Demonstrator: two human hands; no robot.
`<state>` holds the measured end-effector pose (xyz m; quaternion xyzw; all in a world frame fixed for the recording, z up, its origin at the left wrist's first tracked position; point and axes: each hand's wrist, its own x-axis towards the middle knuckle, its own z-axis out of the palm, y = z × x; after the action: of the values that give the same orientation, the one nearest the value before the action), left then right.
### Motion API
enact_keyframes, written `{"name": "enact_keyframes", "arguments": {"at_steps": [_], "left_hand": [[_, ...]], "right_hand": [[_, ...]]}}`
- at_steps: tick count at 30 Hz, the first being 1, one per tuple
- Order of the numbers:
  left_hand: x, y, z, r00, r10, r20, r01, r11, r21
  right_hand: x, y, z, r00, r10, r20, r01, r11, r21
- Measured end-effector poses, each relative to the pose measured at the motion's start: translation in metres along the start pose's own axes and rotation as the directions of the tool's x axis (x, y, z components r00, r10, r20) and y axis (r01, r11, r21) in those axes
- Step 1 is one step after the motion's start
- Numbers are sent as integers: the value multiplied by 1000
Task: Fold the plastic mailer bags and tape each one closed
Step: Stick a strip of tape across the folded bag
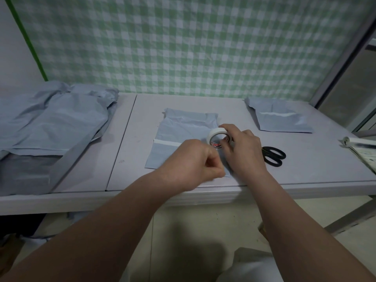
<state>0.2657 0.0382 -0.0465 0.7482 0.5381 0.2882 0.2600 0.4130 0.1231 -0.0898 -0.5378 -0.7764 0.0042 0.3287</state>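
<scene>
A heap of loose mailer bags (55,123) covers the worktop's (132,159) left end. At the front edge's middle lies a flat mailer bag (179,137). Over it the left grip (195,159) is curled, its contents hidden. The right grip (242,151) clasps a tape roll (217,137). Scissors (273,155) lie just beside it, and a folded mailer (282,121) lies near the far right corner.

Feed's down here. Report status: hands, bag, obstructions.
Right hand grips tape roll; left hand curled beside it, hold unclear. Mailer bag flat beneath both. Scissors off right, not blocking.
</scene>
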Motion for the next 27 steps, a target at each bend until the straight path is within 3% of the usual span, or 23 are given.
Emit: {"name": "enact_keyframes", "arguments": {"at_steps": [8, 12, 17, 21, 27], "left_hand": [[10, -13, -6, 992, 18, -123, -9, 997, 72], [16, -22, 1, 996, 26, -88, -4, 972, 236], [15, -18, 23, 996, -86, -15, 84, 887, 455], [10, -18, 30, 987, -121, -108, 158, 868, 470], [18, -30, 37, 992, -117, -48, 122, 784, 608]], "right_hand": [[-2, -2, -2, 1000, 2, -2, -2, 1000, 17], [-3, -3, -3, 1000, 0, 0, 0, 999, 32], [-3, -3, -4, 1000, 13, 1, -13, 999, 51], [-3, -4, -5, 1000, 15, 10, -16, 998, 62], [-3, -4, -6, 1000, 2, 9, -3, 998, 63]]}}
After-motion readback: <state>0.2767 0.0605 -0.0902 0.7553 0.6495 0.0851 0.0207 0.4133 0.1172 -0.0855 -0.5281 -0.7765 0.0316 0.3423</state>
